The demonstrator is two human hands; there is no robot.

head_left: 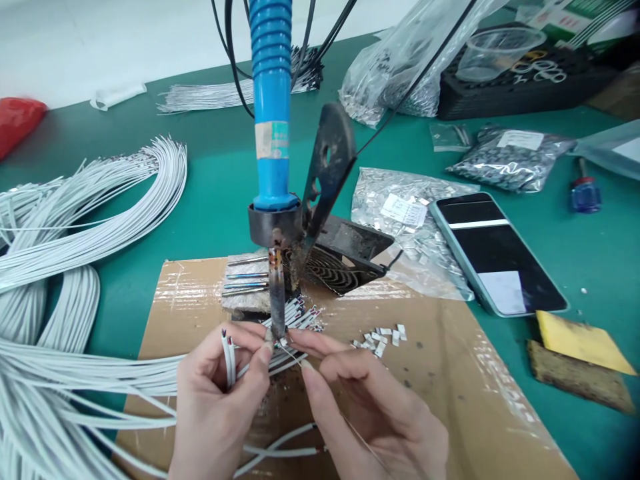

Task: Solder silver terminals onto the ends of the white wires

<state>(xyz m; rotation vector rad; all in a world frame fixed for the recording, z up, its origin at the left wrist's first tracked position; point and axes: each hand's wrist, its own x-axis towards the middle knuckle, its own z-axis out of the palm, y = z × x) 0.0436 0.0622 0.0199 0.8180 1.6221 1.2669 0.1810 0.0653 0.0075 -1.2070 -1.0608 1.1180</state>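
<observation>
A blue-handled soldering iron [271,100] stands upright in a dark metal stand [327,200], its tip [277,293] pointing down over a taped cardboard sheet [450,373]. My left hand [220,407] pinches a white cable [229,357] with stripped coloured ends, holding it up to the tip. My right hand [370,407] is closed in a pinch just right of the tip, holding a thin solder wire [293,355] against it. More stripped white cables [300,317] lie behind the tip.
Large bundles of white cable [75,227] fill the left of the green table. Small white parts [383,337] lie on the cardboard. A phone [495,250], yellow and brown sponges [580,360], bags of small parts [405,213], a screwdriver [585,190] and a black tray [520,83] sit at right.
</observation>
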